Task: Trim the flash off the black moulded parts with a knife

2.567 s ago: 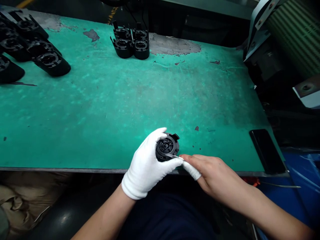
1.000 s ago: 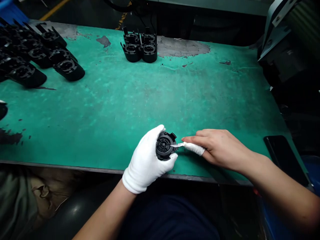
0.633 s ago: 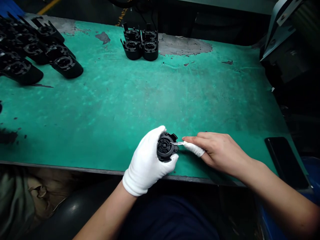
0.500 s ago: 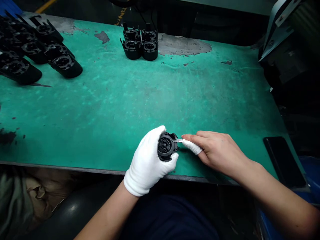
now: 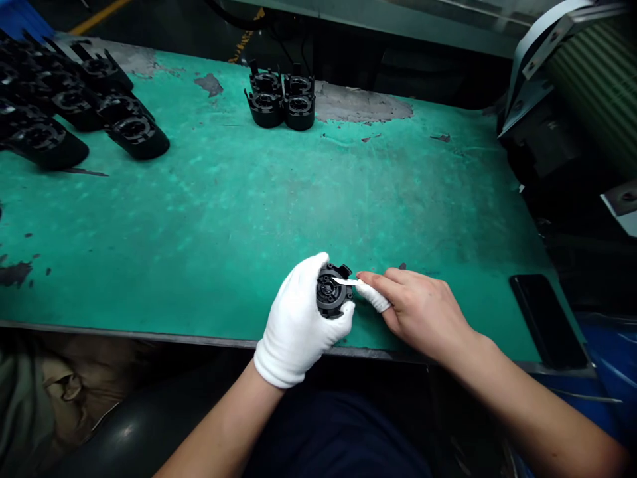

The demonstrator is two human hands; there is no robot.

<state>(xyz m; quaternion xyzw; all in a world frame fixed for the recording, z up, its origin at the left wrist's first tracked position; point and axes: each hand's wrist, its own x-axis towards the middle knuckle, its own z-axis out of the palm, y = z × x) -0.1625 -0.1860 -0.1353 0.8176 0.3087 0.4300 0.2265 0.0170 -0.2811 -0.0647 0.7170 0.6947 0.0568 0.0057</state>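
Fingers [image 5: 318, 261] of left hand [image 5: 297, 320] wrap a black disc [image 5: 328, 299], right hand [image 5: 421, 305] pinching a blade [image 5: 344, 282].

A black phone [image 5: 546, 321] lies near the front right corner of a worn green tabletop [image 5: 239, 212]. Four black cylindrical housings [image 5: 269, 115] stand together near its far edge, beside a bare grey patch [image 5: 368, 106]; similar dark parts [image 5: 74, 106] crowd the left end. A yellow line [image 5: 102, 16] crosses the dark floor [image 5: 164, 30] behind
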